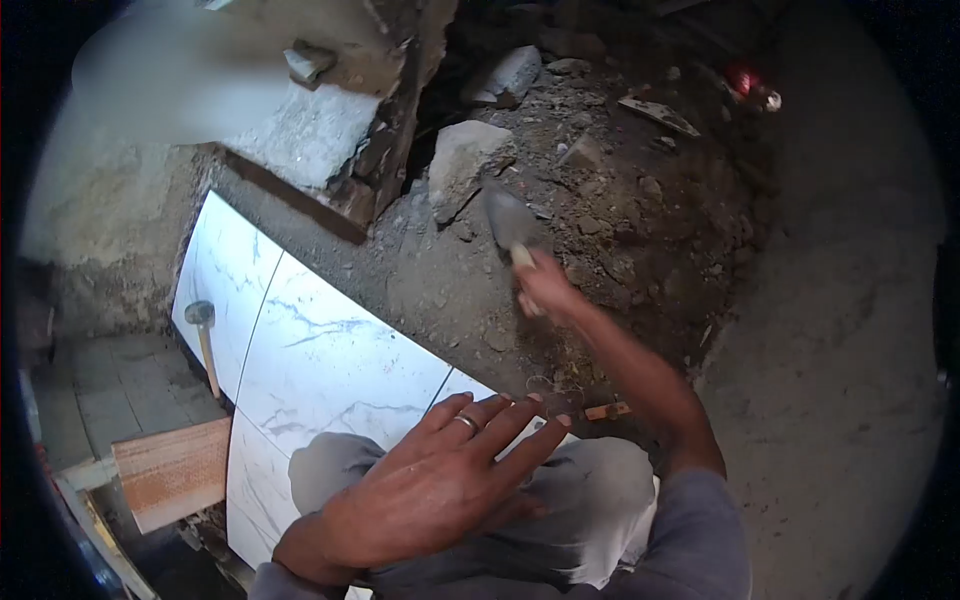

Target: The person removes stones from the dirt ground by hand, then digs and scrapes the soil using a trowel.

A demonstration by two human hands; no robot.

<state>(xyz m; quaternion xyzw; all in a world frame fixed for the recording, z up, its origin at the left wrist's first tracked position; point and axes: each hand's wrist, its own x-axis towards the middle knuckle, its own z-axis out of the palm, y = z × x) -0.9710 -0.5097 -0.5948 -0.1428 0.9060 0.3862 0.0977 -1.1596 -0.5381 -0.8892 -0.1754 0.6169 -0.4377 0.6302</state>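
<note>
The trowel (513, 218) is gripped by its handle in the curled fingers of the right hand (547, 285); its blurred blade is pointed away from them, toward a pale chunk (463, 162). The left hand (430, 490) is held with fingers loosely spread; marbled tiles (325, 350) are laid left of them, a mallet (200, 314) farther left.

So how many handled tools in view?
2: a trowel in the right hand, blade over the rubble; a mallet at the leftmost marbled tile. Others could be hidden in the dark areas.
</note>
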